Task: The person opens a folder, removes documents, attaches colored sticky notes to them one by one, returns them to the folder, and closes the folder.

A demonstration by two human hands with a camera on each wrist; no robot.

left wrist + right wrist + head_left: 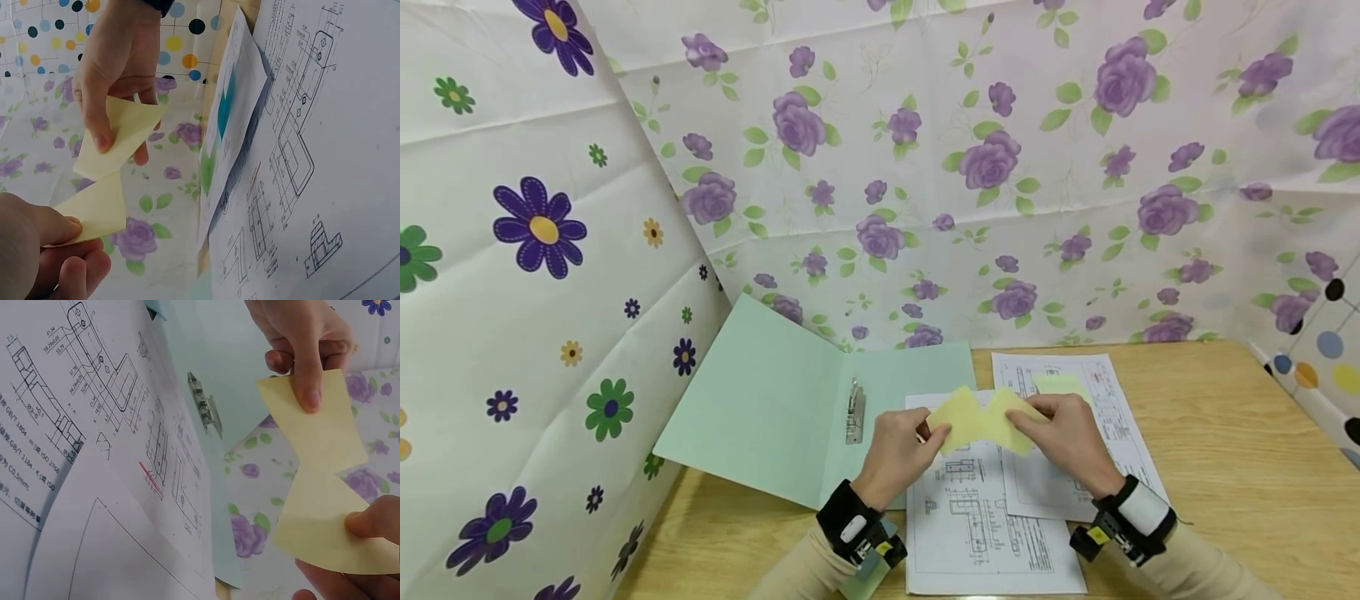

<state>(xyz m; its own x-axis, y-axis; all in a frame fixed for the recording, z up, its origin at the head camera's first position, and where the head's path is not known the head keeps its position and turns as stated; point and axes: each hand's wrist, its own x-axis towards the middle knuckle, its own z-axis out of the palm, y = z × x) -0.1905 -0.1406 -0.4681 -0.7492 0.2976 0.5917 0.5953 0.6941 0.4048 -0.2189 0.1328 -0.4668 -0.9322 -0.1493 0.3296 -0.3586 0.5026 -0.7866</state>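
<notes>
Above the drawing sheets, both hands hold a pale yellow paper note with a V-shaped gap at its top, its two parts meeting at a narrow middle. My left hand (898,450) pinches the left part (958,421) between thumb and fingers. The right part (1009,421) is pinched the same way by my right hand (1071,437). In the right wrist view, the left-hand part (331,425) and the right-hand part (325,519) narrow toward each other. Beneath lies a printed technical drawing (947,533); a second drawing sheet (1120,417) overlaps it at the right.
A pale green folder (760,400) lies spread behind the left hand, its metal clip (855,412) showing. Another yellow note (1060,384) is on the right-hand sheet. Bare wooden table (1247,450) extends at the right. Flowered cloth (925,183) hangs behind.
</notes>
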